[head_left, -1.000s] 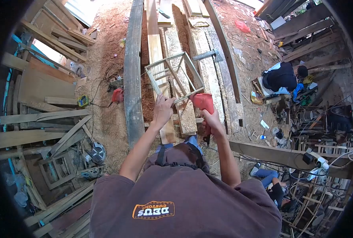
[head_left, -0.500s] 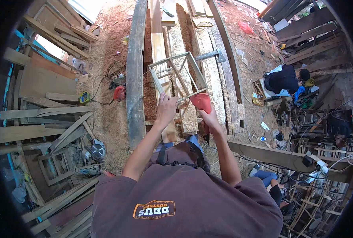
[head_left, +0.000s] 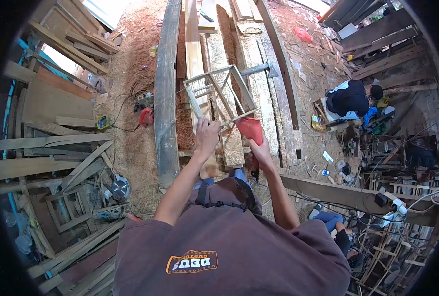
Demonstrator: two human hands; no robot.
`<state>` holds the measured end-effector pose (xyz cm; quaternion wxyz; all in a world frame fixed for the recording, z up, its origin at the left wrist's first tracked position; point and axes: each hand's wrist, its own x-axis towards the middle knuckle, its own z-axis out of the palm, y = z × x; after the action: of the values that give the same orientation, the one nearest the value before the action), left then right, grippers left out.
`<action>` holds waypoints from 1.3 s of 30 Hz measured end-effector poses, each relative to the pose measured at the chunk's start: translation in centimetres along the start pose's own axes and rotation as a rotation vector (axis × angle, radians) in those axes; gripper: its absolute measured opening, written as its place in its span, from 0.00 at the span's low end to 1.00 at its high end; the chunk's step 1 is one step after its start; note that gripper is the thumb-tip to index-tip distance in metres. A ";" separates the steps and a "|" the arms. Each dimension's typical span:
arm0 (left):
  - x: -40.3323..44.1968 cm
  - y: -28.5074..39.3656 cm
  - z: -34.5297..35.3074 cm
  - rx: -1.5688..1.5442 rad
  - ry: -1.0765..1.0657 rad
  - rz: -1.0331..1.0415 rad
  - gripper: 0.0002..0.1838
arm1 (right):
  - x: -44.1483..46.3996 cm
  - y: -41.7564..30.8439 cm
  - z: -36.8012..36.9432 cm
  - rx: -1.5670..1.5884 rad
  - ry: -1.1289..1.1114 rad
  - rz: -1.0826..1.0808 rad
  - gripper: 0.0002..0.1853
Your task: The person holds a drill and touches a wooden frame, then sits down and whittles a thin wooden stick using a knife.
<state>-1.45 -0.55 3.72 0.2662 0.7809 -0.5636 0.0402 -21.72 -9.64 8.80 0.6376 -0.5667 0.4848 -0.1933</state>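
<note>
A small box-shaped wooden frame [head_left: 223,93], made of thin strips with slender rods inside, lies tilted on the boards of the bench. My left hand [head_left: 207,134] is closed on its near left corner, fingers over the strip. In my right hand [head_left: 263,155] is a red hand-held power tool [head_left: 250,129], whose exact kind I cannot make out. Its wide front end meets the near right corner of the frame. A dark part of it shows below my fist. Beyond the frame lies a hammer-like tool [head_left: 256,69] with a grey head.
Long sawdust-covered boards [head_left: 233,148] run between two thick beams, the left one [head_left: 166,98] dark. On the left floor are a red tool [head_left: 146,117], a tape measure [head_left: 103,122], a circular saw [head_left: 120,187] and stacked planks. A person [head_left: 350,101] crouches at right; another person's legs [head_left: 328,219] show lower right.
The view has shifted very slightly. Both hands, the frame and the red power tool keep nearly the same positions to one another.
</note>
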 end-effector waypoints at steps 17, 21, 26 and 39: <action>1.9 -0.4 -1.5 -0.058 -0.076 -0.034 0.08 | -4.4 -2.4 -3.6 0.138 0.130 0.024 0.33; 1.8 -0.6 -1.5 -0.054 -0.055 -0.019 0.09 | -4.3 -1.6 -3.8 0.152 0.157 -0.003 0.33; 1.4 -1.2 -0.9 -0.080 -0.063 -0.027 0.19 | -5.0 -2.5 -3.5 0.185 0.187 -0.007 0.18; 4.9 2.8 -0.1 -0.167 0.112 -0.218 0.21 | -1.0 -4.7 -7.8 0.136 0.129 -0.045 0.38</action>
<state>-2.16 -5.38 6.61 0.3640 0.8091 -0.4612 0.0075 -27.28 -14.37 14.32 0.6375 -0.5190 0.4979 -0.2762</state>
